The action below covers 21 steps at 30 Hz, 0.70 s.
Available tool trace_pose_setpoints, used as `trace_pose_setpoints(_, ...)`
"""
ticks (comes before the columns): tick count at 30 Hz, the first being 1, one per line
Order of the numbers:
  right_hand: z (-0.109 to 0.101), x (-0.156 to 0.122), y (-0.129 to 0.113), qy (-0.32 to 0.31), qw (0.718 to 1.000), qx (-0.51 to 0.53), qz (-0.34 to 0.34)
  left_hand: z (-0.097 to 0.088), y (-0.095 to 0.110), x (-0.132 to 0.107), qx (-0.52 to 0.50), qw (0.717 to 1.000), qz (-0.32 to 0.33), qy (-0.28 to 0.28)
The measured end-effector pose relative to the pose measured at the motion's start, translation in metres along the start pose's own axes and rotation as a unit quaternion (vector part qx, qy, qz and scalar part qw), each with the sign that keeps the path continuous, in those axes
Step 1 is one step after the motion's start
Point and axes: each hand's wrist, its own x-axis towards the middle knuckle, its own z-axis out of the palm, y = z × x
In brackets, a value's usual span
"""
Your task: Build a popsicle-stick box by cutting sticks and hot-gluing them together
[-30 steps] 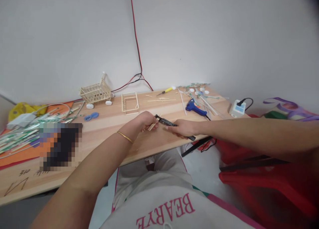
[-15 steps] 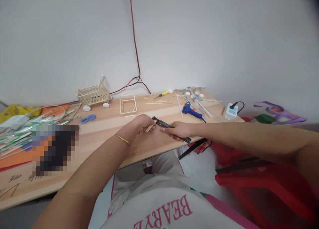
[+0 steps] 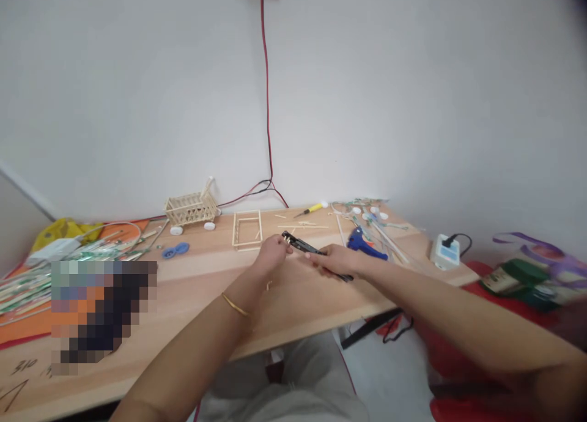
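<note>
Gripping black tool (image 3: pixel 302 244) in right hand (image 3: pixel 338 260), lengthwise toward stick frame (image 3: pixel 247 248) | pinching pale sticks (image 3: pixel 287 240) by tip in left hand (image 3: pixel 272 254)

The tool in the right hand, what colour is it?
The tool is black. It shows best in the head view, the only one here.

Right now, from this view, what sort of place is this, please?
Probably a craft workspace: a wheeled stick cart and a blue glue gun are on the wooden table, and the right hand grips a black tool.
</note>
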Motion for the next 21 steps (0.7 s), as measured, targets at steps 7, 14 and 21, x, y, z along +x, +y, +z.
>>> trace_pose_setpoints(7, 0.018, -0.004, 0.011, 0.06, 0.984, -0.026, -0.166, 0.001, -0.008, -0.004, 0.048, 0.991, 0.106, 0.066)
trace_pose_setpoints(14, 0.019, 0.015, 0.029, 0.059, 0.981, 0.141, -0.123, -0.012, -0.005, -0.017, 0.139, 0.982, 0.12, 0.05)
trace_pose_setpoints(21, 0.014, 0.017, 0.038, 0.05, 0.95, 0.3, -0.068, -0.044, -0.007, -0.052, 0.335, 0.934, 0.102, 0.068)
